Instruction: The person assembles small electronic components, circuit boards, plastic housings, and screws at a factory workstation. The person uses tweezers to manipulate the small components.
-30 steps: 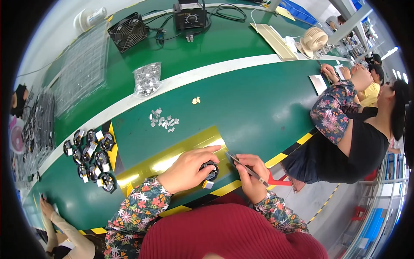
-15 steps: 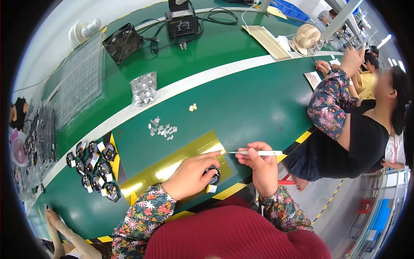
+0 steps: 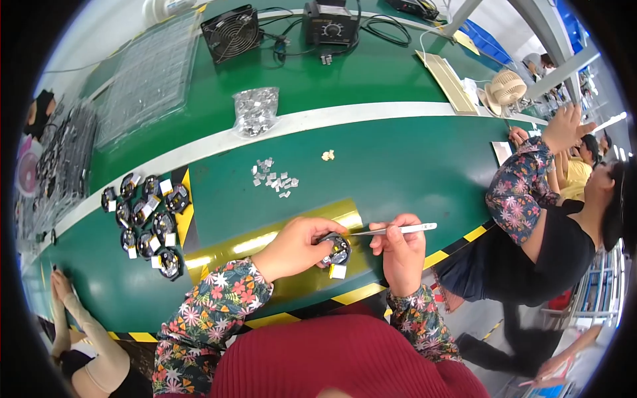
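Note:
My left hand (image 3: 294, 249) grips a small round black electronic assembly (image 3: 340, 251), thumb and fingers closed on its left side. A white tab (image 3: 338, 271) hangs from the assembly's lower edge. In my right hand (image 3: 403, 257) a pair of slim tweezers (image 3: 417, 228) is pinched, pointing left. Their tips end close to the assembly's upper right, by my left fingertips; whether they hold or touch anything there is too small to tell. Below both hands lies a glossy yellow translucent sheet (image 3: 265, 240) on the green table.
Several similar round assemblies (image 3: 164, 227) cluster at the left. Beyond the sheet are small silvery pieces (image 3: 273, 180) and a few cream bits (image 3: 328, 155). Farther back stand a clear bag of parts (image 3: 256, 111), a black fan (image 3: 231, 33) and a control box (image 3: 330, 26). A co-worker (image 3: 551, 225) sits at right.
My left index finger, stretched toward the tweezer tips before, has drawn back onto the round assembly. The tweezers remain in my right hand, and the whole view has shifted.

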`<state>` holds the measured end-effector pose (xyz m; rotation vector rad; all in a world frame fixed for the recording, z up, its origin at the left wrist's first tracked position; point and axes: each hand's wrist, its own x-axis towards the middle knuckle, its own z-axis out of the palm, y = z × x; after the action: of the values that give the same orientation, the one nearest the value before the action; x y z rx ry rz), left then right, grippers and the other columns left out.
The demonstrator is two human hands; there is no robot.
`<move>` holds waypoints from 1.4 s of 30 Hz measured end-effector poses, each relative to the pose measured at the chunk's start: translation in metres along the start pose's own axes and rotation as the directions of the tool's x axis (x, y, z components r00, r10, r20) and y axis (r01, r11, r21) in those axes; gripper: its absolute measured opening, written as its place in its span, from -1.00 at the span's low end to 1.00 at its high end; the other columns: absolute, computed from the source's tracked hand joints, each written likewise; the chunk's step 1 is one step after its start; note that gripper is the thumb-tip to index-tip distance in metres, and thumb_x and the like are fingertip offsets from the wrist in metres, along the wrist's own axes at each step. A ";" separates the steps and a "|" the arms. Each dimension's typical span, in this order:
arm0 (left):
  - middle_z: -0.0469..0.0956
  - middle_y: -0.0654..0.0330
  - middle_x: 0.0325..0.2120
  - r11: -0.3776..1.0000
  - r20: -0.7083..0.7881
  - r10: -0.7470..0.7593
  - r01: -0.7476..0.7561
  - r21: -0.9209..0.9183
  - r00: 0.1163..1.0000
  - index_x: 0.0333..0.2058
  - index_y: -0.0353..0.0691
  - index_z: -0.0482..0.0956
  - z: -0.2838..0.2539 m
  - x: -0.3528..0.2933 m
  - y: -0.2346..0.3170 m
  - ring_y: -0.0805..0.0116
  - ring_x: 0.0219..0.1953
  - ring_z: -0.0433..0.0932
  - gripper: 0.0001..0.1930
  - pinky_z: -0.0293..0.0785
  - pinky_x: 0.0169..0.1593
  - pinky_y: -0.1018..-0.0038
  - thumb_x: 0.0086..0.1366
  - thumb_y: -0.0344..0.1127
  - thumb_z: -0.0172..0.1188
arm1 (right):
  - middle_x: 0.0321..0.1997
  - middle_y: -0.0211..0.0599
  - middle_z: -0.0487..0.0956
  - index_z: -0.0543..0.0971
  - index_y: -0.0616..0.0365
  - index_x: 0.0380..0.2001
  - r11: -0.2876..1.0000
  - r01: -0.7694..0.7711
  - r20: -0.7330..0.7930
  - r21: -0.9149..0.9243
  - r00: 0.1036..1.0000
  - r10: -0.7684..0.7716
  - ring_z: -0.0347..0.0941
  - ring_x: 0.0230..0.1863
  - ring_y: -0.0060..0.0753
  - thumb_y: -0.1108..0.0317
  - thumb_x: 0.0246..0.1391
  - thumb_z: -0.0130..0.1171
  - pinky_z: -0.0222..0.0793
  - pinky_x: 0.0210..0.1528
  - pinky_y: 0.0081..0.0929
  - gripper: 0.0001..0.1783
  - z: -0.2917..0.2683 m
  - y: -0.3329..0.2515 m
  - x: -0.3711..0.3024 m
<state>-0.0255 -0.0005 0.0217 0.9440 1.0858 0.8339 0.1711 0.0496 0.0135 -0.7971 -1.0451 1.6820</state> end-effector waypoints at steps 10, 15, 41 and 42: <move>0.48 0.26 -0.32 1.000 0.016 0.002 -0.002 -0.010 1.000 -0.07 -0.32 0.41 -0.001 0.001 -0.001 0.64 -0.43 0.43 -0.67 0.43 -0.44 0.67 0.16 -0.57 -0.08 | -0.30 0.04 0.53 0.30 0.22 -0.31 0.998 0.008 0.055 -0.061 0.998 -0.005 0.45 -0.49 -0.45 0.46 0.08 0.01 0.40 -0.47 -0.59 -0.86 -0.001 0.002 -0.002; 0.48 0.27 -0.31 1.000 0.021 0.017 -0.017 -0.021 1.000 -0.06 -0.32 0.40 -0.001 0.001 -0.003 0.65 -0.42 0.43 -0.65 0.42 -0.42 0.67 0.14 -0.59 -0.10 | -0.30 0.03 0.53 0.30 0.21 -0.32 0.995 0.011 0.060 -0.101 0.998 -0.005 0.45 -0.49 -0.48 0.47 0.08 0.02 0.40 -0.47 -0.61 -0.86 -0.001 0.004 -0.003; 0.54 0.28 -0.45 1.000 -0.153 0.015 -0.014 0.009 0.988 -0.21 -0.34 0.52 0.009 0.001 0.001 0.67 -0.52 0.44 -0.82 0.35 -0.59 0.72 0.20 -0.46 0.07 | -0.31 0.03 0.53 0.30 0.23 -0.32 0.990 0.046 0.070 -0.132 0.997 -0.037 0.47 -0.47 -0.43 0.47 0.08 0.02 0.42 -0.45 -0.59 -0.86 0.002 0.003 -0.006; 0.54 0.28 -0.45 1.000 -0.158 0.015 -0.014 0.006 0.987 -0.21 -0.34 0.52 0.009 0.000 0.000 0.67 -0.52 0.44 -0.82 0.35 -0.59 0.72 0.20 -0.46 0.07 | -0.31 0.03 0.53 0.30 0.23 -0.32 0.986 0.067 0.074 -0.152 0.996 -0.056 0.48 -0.46 -0.42 0.47 0.08 0.02 0.42 -0.44 -0.59 -0.86 0.003 0.002 -0.007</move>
<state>-0.0168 -0.0021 0.0229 0.9023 1.2186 0.9307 0.1702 0.0417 0.0127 -0.8017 -1.2485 1.6007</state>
